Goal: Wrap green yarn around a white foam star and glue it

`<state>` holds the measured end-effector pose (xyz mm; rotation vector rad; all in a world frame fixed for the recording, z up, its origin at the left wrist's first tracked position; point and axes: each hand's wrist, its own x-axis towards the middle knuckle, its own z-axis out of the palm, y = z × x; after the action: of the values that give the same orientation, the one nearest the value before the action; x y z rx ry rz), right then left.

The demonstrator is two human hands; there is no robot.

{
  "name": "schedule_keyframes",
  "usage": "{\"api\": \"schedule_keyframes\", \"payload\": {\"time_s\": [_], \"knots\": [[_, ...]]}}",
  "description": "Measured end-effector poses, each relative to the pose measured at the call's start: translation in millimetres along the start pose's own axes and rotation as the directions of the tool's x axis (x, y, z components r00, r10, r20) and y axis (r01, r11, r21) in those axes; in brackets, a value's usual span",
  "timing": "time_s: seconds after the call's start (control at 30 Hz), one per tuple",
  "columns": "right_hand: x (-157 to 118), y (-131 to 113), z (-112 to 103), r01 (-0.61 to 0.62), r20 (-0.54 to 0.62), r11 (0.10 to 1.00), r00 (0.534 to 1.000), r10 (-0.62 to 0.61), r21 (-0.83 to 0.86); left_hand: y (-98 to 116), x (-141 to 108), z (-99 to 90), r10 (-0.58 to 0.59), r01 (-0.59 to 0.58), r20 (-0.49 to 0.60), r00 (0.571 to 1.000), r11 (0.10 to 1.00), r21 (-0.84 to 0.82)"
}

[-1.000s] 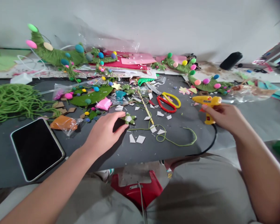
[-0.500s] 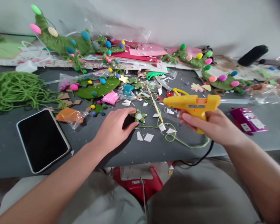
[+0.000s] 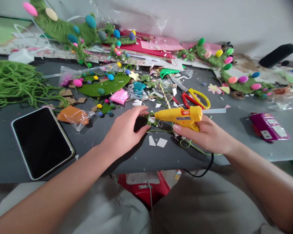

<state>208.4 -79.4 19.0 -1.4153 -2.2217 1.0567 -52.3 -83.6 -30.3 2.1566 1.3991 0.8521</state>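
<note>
My left hand (image 3: 127, 130) rests on the grey table and pinches the left side of a small green yarn-wrapped star (image 3: 151, 120) with a white centre. In my right hand (image 3: 205, 133) is a yellow glue gun (image 3: 183, 116) with a clear glue stick out of its back. The gun's nozzle points left and is over or against the star; whether it touches cannot be made out. Green yarn (image 3: 191, 145) trails from near the star to below the gun. White scraps (image 3: 162, 142) lie in front of the star.
A tablet (image 3: 42, 143) and an orange packet (image 3: 73, 115) lie at left, below a green yarn heap (image 3: 17, 83). Scissors (image 3: 197, 98) sit behind the gun. A purple packet (image 3: 268, 126) is at right. Decorated green crescents (image 3: 63, 29) stand along the back.
The glue gun in my right hand has moved left and slightly down, its nozzle now at the star. The view has shifted a little, and the scissors show more fully.
</note>
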Motion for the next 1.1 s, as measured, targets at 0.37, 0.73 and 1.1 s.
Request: {"api": "schedule_keyframes", "payload": {"time_s": [0.37,0.73,1.1], "knots": [[1.3,8.5,3.6,0.072,-0.026,0.996,0.997,-0.073,-0.046,1.1,0.3,-0.2,-0.016,0.016,-0.002,1.0,1.0,-0.012],[-1.3,3.4,3.5,0.003,0.021,1.0,1.0,-0.003,-0.027,0.1,0.8,-0.2,-0.008,0.008,-0.01,1.0,1.0,-0.009],[-5.1,2.8,4.3,-0.047,0.076,0.999,0.996,0.046,0.011,1.3,0.3,0.1,-0.014,0.014,-0.006,1.0,1.0,-0.026]]}}
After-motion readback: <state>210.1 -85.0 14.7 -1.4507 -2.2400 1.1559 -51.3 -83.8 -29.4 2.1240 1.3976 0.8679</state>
